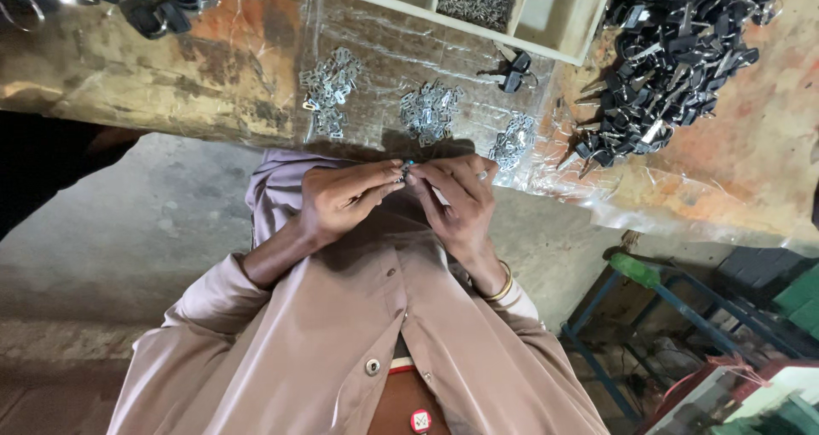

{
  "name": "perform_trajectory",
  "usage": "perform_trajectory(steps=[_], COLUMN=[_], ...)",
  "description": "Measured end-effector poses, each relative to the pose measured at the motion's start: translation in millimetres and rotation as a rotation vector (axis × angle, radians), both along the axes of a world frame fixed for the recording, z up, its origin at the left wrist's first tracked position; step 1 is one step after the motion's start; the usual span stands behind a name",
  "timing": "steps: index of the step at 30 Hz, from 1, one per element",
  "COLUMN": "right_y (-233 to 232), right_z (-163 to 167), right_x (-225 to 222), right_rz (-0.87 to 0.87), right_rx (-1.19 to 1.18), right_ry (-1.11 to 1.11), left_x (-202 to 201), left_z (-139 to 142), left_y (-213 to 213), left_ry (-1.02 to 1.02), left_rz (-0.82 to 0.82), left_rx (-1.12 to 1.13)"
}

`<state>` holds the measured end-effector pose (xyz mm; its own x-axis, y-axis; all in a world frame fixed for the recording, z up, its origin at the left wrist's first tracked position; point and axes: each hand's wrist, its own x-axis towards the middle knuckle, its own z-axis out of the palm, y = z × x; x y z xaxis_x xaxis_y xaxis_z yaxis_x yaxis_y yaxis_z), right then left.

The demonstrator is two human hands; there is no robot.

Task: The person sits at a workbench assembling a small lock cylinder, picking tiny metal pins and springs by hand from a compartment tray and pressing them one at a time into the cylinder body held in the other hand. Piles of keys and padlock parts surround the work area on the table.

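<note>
Clear plastic sheet [546, 166] over workbench [171, 68]

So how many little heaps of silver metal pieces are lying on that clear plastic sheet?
3. One heap lies on the left side of the plastic sheet, one heap in the middle above the hands, one heap to the right. More may lie hidden behind the hands.

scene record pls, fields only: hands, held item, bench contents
left hand: fingertips pinch a small metal part together with the right hand
right hand: fingertips on the same part; gold bangle on the wrist
bench: worn, partly under a clear plastic sheet
on the sheet: three heaps of small metal pieces
right of the sheet: pile of black-headed keys
bench back: pale divided tray
</note>
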<state>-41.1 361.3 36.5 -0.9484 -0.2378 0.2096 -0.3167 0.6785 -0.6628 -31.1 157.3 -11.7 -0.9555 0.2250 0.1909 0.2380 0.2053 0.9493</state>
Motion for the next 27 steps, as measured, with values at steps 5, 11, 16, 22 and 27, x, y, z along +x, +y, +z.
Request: perform_trajectory(steps=[5, 11, 16, 22, 27], right_y=[8, 26, 25, 24, 29], right_z=[-11, -7, 2, 12, 8], right_x=[5, 9, 6, 7, 11], right_rz=[0.041, 0.108, -0.110, -0.206, -0.131], right_rx=[-0.029, -0.097, 0.238, 0.325, 0.314], right_ry=[0.084, -0.025, -0.008, -0.060, 0.013], left_x=[4, 7, 5, 2, 2], left_z=[-1, -5, -5, -4, -5], left_y=[6, 10, 8, 5, 5], left_ry=[-0.209, -0.276, -0.277, -0.333, -0.319], left_rz=[-0.022, -0.044, -0.006, 0.066, 0.079], left_rx=[0.124, 0.209, 0.252, 0.261, 0.284])
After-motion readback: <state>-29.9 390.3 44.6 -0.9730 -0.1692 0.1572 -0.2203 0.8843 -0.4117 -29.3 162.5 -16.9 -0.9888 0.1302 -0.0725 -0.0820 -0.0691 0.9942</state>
